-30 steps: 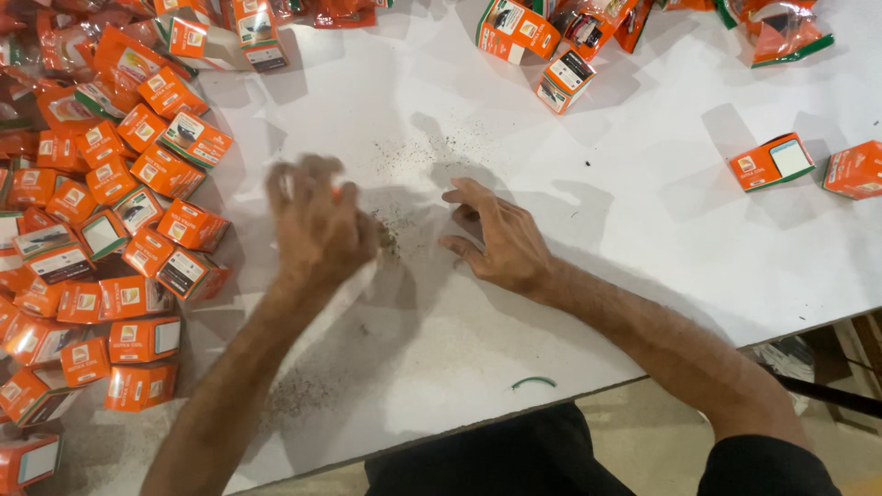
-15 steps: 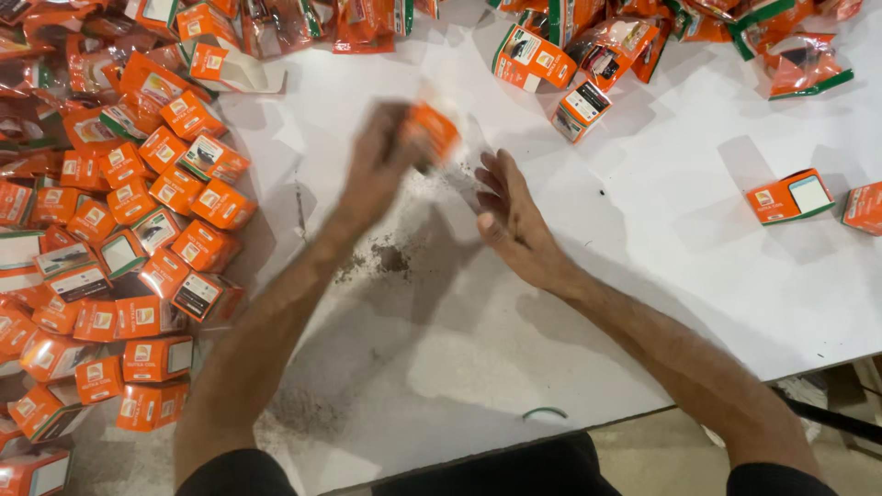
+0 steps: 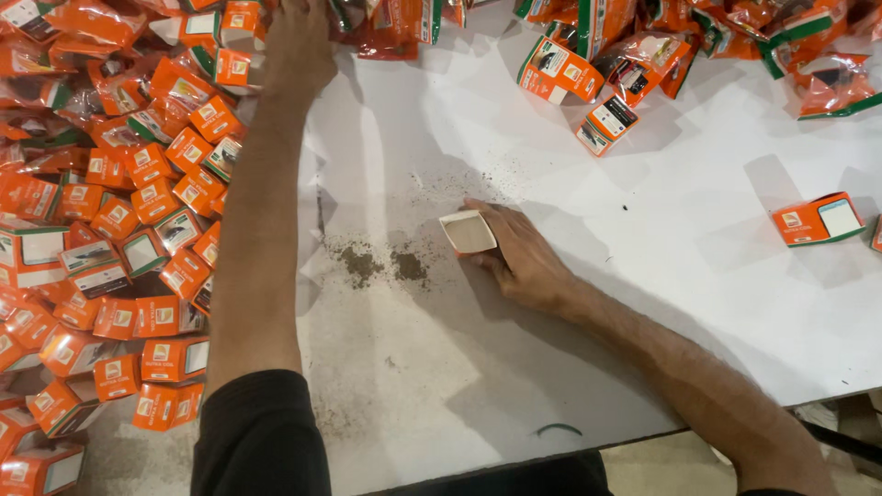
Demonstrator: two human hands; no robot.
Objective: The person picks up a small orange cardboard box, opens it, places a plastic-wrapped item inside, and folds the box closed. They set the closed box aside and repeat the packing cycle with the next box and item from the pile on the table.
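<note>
My right hand (image 3: 522,259) rests on the white table (image 3: 643,303) and grips a small open carton (image 3: 469,231), whose pale inside faces up. Just left of it lie two little heaps of dark loose grains (image 3: 381,266). My left hand (image 3: 299,46) is stretched to the far edge of the table, lying among orange packets (image 3: 386,23) and orange cartons. Its fingertips are cut off by the top of the view, so what they hold cannot be seen.
A dense heap of small orange cartons (image 3: 110,239) covers the table's left side. More orange cartons and packets (image 3: 643,55) lie along the far edge. A single orange carton (image 3: 818,219) lies at the right. A thin dark loop (image 3: 559,429) lies near the front edge.
My left hand has gone from the table's middle, lifted with an orange carton, out to the far pile. My right hand has come down onto the table with the open carton.
</note>
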